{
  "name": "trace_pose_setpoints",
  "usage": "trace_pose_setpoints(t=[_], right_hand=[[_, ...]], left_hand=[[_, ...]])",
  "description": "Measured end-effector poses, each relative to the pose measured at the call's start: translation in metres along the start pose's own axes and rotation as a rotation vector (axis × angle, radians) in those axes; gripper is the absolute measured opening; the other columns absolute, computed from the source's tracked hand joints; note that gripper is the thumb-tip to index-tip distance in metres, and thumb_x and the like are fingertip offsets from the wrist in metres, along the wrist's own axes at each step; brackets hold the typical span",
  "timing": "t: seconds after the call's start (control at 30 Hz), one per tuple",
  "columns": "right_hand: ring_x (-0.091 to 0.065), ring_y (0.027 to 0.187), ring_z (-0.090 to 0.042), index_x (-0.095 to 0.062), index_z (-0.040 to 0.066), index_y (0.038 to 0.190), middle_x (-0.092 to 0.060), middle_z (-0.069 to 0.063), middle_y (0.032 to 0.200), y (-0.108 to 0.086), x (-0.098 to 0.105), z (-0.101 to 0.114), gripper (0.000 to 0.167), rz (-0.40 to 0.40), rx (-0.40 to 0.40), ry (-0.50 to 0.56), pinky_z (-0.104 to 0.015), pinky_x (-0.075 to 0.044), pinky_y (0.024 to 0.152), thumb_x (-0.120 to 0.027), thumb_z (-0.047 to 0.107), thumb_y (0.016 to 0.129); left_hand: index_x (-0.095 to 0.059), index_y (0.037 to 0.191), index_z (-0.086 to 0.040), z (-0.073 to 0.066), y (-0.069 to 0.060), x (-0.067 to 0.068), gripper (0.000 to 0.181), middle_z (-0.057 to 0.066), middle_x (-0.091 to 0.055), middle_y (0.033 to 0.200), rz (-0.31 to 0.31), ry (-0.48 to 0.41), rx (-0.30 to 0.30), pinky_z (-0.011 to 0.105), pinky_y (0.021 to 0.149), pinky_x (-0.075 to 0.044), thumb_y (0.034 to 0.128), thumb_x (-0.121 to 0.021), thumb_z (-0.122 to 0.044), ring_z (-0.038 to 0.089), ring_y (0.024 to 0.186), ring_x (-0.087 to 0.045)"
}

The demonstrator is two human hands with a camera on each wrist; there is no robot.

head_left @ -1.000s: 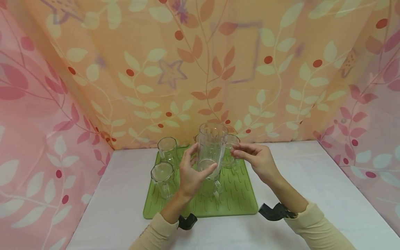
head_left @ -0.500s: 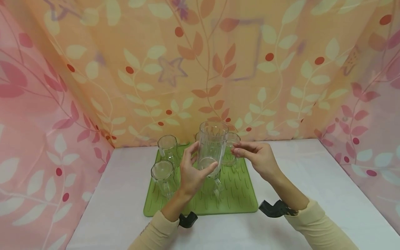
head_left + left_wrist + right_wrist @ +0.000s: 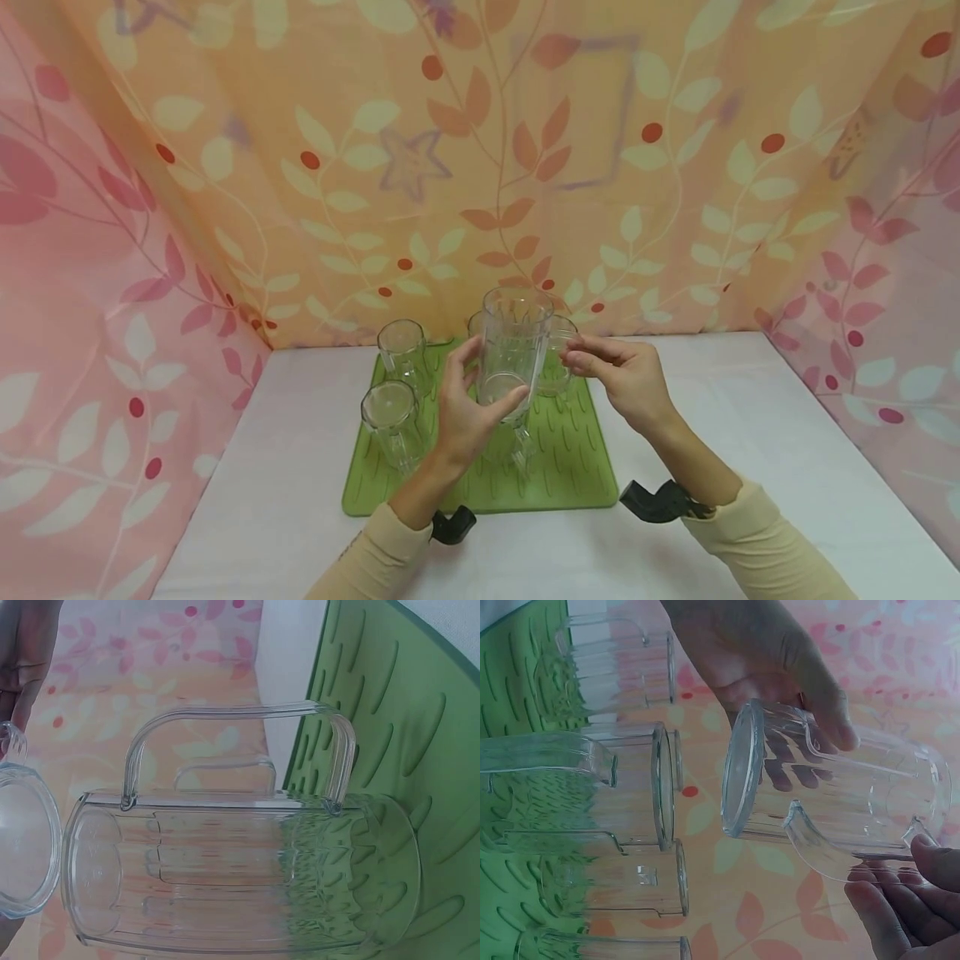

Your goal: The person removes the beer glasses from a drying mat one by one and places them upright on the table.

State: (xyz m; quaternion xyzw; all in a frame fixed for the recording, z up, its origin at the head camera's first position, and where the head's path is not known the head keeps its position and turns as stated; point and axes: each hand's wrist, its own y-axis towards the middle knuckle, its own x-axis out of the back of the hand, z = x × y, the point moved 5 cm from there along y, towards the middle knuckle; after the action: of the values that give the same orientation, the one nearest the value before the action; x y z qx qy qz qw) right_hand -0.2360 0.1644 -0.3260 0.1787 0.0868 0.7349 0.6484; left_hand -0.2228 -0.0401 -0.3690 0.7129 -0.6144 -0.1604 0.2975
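In left hand, mug; mid-rear mug mostly hidden

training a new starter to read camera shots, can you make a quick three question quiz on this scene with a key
1. Which hand grips the body of the raised mug?
2. True or false: the raised mug's open end faces down.
3. The right hand holds:
a. the left sleeve
b. the raised mug's handle
c. a second mug

Key
1. The left hand.
2. False: it faces up, with the base toward the green mat.
3. b
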Motion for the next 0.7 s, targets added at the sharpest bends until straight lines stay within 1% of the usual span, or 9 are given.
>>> trace_pose_setpoints(t=[0.13,0.3,0.47,0.7], right_hand=[[-0.072,0.085,-0.001,-0.061,-0.022,0.113,-0.073,0.019,0.090,0.0006,0.0000,0.0006,0.027,-0.007,0.000,0.005,-0.021,-0.060,0.074,-0.059,-0.004,0.093],[-0.072,0.084,0.000,-0.061,-0.022,0.112,-0.073,0.019,0.088,0.0009,0.0006,0.0019,0.027,-0.017,-0.008,0.006,-0.020,-0.060,0.074,-0.061,-0.003,0.092],[-0.072,0.083,-0.001,-0.062,-0.022,0.110,-0.073,0.018,0.087,0.0025,0.0019,0.0051,0.028,-0.021,0.014,0.008,-0.021,-0.060,0.073,-0.064,-0.002,0.090],[-0.073,0.082,-0.003,-0.058,-0.026,0.110,-0.075,0.014,0.086,0.0030,0.0056,0.0079,0.031,-0.040,0.038,0.075,-0.021,-0.059,0.074,-0.064,-0.004,0.089]], left_hand=[[-0.041,0.138,0.002,0.0016,-0.0001,-0.0016,0.081,0.018,-0.050,0.133,0.020,0.007,0.012,0.045,0.104,-0.049,0.0721,-0.086,-0.010,0.030,0.126,-0.050],[-0.039,0.139,0.000,0.0013,0.0011,-0.0023,0.081,0.017,-0.048,0.135,0.036,0.037,0.006,0.046,0.101,-0.050,0.0740,-0.085,-0.012,0.029,0.127,-0.049],[-0.037,0.140,0.000,0.0000,0.0023,-0.0024,0.083,0.016,-0.049,0.135,0.050,0.058,0.001,0.048,0.101,-0.050,0.0743,-0.085,-0.013,0.029,0.126,-0.049],[-0.036,0.142,0.000,-0.0034,0.0044,-0.0019,0.083,0.017,-0.049,0.137,0.095,0.071,-0.012,0.048,0.101,-0.050,0.0758,-0.084,-0.013,0.030,0.126,-0.050]])
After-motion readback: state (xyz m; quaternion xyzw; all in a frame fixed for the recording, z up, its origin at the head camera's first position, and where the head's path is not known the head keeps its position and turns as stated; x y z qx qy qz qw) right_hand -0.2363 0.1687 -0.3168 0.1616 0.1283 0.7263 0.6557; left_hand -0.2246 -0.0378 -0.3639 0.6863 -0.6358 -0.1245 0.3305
